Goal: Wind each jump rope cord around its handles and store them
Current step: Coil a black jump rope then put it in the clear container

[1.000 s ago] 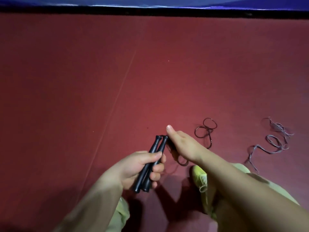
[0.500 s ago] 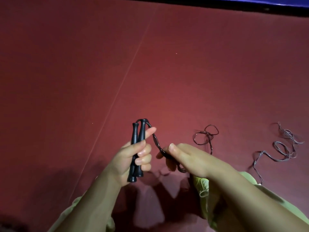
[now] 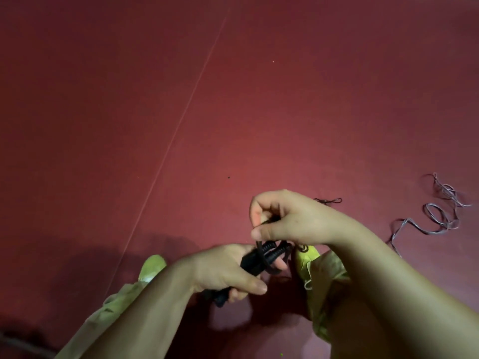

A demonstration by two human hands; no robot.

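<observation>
The left hand (image 3: pixel 228 270) is clamped on the paired black handles (image 3: pixel 256 260); the right hand (image 3: pixel 290 218), just above, pinches the thin cord (image 3: pixel 269 255), which looks limp and springy, so it is best gripped near the handles.

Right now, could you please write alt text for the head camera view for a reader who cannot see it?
Seen from above, the left hand grips two black handles together while the right hand pinches the black cord above them, looping it round. A loose grey cord lies on the red floor at right.
</observation>
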